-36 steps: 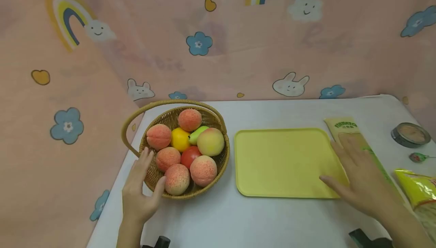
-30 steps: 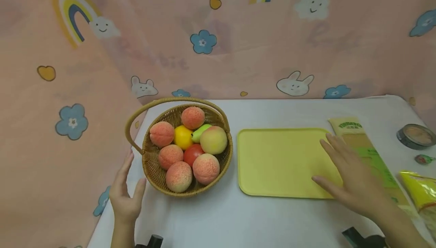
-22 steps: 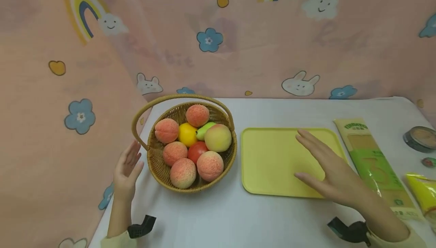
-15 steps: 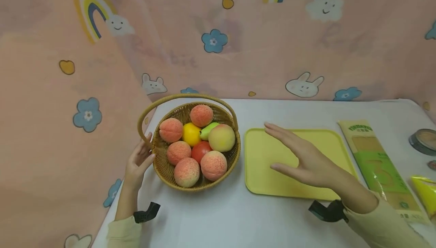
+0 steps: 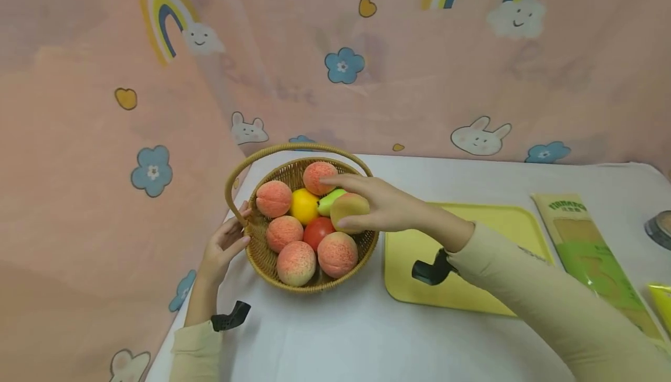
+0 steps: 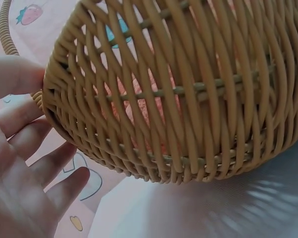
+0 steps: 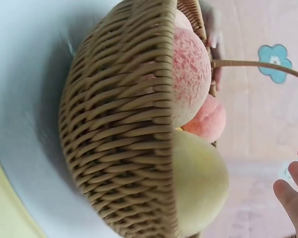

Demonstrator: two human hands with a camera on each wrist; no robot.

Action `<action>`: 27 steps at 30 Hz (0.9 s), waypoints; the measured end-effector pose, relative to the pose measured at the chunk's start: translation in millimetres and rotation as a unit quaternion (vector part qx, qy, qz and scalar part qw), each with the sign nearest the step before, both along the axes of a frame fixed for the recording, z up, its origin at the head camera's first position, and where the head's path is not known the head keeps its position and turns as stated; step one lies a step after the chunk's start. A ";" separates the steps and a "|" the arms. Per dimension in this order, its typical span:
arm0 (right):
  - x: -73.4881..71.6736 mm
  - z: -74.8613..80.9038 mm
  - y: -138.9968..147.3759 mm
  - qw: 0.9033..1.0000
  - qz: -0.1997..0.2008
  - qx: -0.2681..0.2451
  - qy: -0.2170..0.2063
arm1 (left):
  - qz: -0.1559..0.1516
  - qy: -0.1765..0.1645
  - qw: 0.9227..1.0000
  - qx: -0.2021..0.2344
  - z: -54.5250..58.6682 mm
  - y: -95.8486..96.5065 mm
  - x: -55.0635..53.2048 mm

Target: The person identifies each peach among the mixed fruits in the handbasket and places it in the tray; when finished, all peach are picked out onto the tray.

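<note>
A wicker basket (image 5: 250, 254) with an arched handle stands on the white table, filled with fruit. My left hand (image 5: 220, 248) pinches its left rim; in the left wrist view the thumb (image 6: 15, 77) and fingers meet the wicker edge. Over the basket's right side hovers my right hand (image 5: 390, 204), fingers apart, around a yellowish peach (image 5: 342, 206). The right wrist view shows a gap between those fingers and the peach (image 7: 203, 183). Several pink peaches (image 5: 296, 264), a yellow round fruit (image 5: 304, 206), a red tomato-like fruit (image 5: 318, 231) and a green pear-shaped one (image 5: 329, 200) lie inside.
Right of the basket lies a yellow-green tray (image 5: 445, 294), partly under my right forearm. Beyond it are a green-and-tan noodle packet (image 5: 592, 260), a round dark tin (image 5: 661, 227) and a yellow bag (image 5: 663, 303). A patterned pink cloth (image 5: 419, 79) hangs behind.
My right hand has moved left from the packet and tray to above the basket. My left hand drew back from the basket's left side, then came up to its rim. The head view has shifted.
</note>
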State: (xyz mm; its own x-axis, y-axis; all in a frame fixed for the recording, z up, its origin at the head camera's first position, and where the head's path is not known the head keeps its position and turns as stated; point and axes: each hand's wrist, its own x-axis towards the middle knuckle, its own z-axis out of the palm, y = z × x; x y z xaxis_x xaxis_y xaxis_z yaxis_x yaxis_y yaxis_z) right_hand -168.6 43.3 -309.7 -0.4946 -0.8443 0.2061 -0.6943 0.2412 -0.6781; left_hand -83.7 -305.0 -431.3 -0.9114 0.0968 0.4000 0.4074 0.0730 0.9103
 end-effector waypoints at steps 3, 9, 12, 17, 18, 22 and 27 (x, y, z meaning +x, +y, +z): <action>-9.6 4.3 -21.8 1.000 0.015 0.014 -0.013 | -0.003 0.001 1.000 0.000 -0.7 -2.9 -0.2; -25.4 6.9 -61.0 0.998 0.031 0.042 -0.018 | -0.016 0.005 1.000 0.000 -2.1 -8.0 -1.1; -31.5 6.2 -75.3 0.997 0.041 0.053 -0.030 | -0.021 -0.001 1.000 0.002 -3.7 -8.0 -2.3; -40.4 5.7 -93.5 0.995 0.056 0.073 -0.034 | -0.018 0.005 1.000 0.004 -6.3 -5.6 -4.1; -42.3 5.3 -96.4 0.994 0.059 0.078 -0.040 | -0.016 0.010 1.000 0.007 -6.7 -5.2 -4.2; -49.9 2.0 -106.1 0.990 0.066 0.103 -0.070 | -0.027 0.028 0.999 0.018 -7.3 -4.7 -5.7; -58.4 -9.0 -115.3 0.986 0.072 0.120 -0.087 | -0.032 0.032 0.999 0.023 -6.7 -5.3 -5.2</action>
State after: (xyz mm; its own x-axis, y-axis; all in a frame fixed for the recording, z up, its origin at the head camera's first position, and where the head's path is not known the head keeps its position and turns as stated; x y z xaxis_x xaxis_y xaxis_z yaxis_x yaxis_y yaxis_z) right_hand -227.0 -72.0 -318.6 -0.3758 -0.9227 -0.0858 -0.6112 0.3164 -0.7254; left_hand -88.9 -310.3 -438.0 -0.8764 0.1339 0.4626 0.4674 0.0047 0.8840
